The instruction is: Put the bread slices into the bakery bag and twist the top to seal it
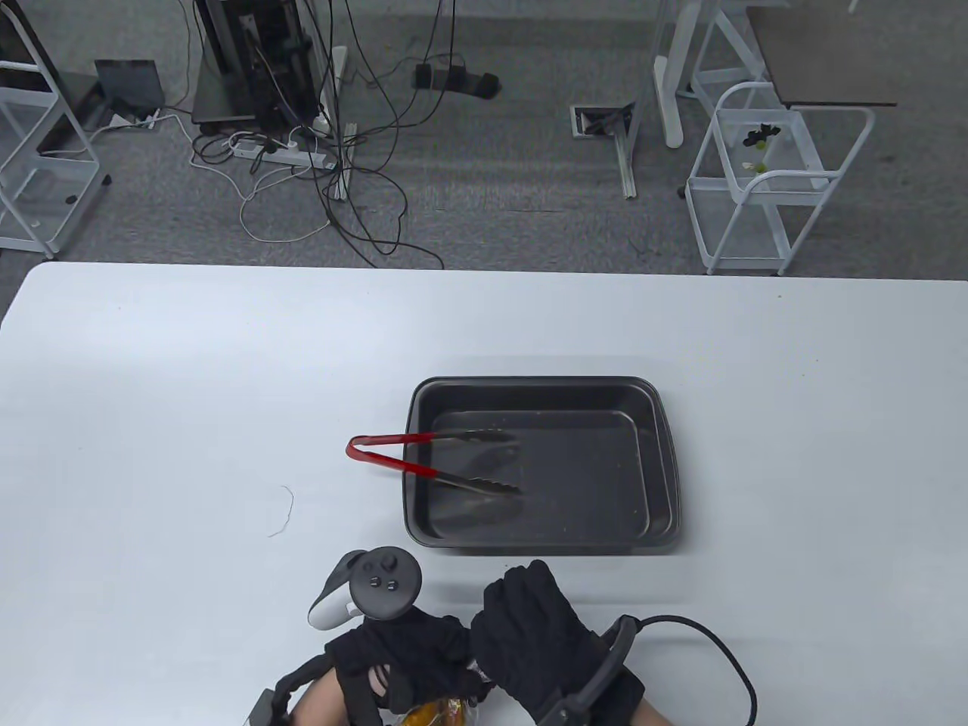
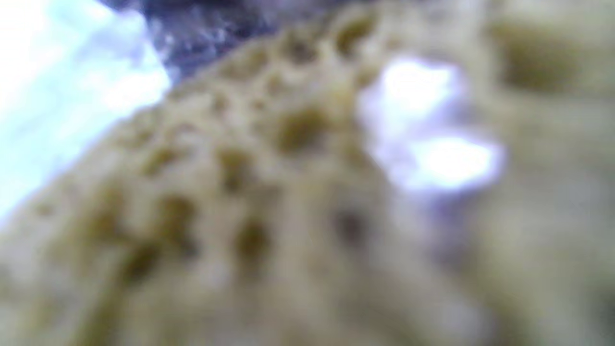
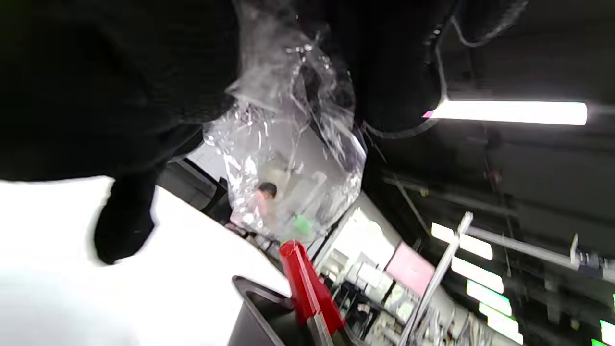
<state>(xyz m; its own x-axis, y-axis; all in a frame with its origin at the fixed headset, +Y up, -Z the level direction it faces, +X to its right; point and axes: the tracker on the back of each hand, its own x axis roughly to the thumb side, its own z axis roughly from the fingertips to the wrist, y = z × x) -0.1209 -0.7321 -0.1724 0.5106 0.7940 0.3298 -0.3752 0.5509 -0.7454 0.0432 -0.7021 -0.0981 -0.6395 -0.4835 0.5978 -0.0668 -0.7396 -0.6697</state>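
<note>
Both gloved hands meet at the table's near edge. My left hand (image 1: pixel 404 658) and right hand (image 1: pixel 522 628) close together over the clear bakery bag (image 1: pixel 442 711), of which only a yellow-brown sliver shows below them. In the right wrist view the bag's crumpled clear top (image 3: pixel 288 158) is gathered and pinched between black gloved fingers (image 3: pixel 120 96). The left wrist view is filled by blurred, porous bread (image 2: pixel 269 192) right against the lens. The number of slices inside the bag is hidden.
A black baking tray (image 1: pixel 673 469) sits mid-table just beyond the hands, with no bread in it. Red-handled tongs (image 1: pixel 393 454) lie across its left rim, also in the right wrist view as tongs (image 3: pixel 307 283). A thin thread (image 1: pixel 283 510) lies to the left.
</note>
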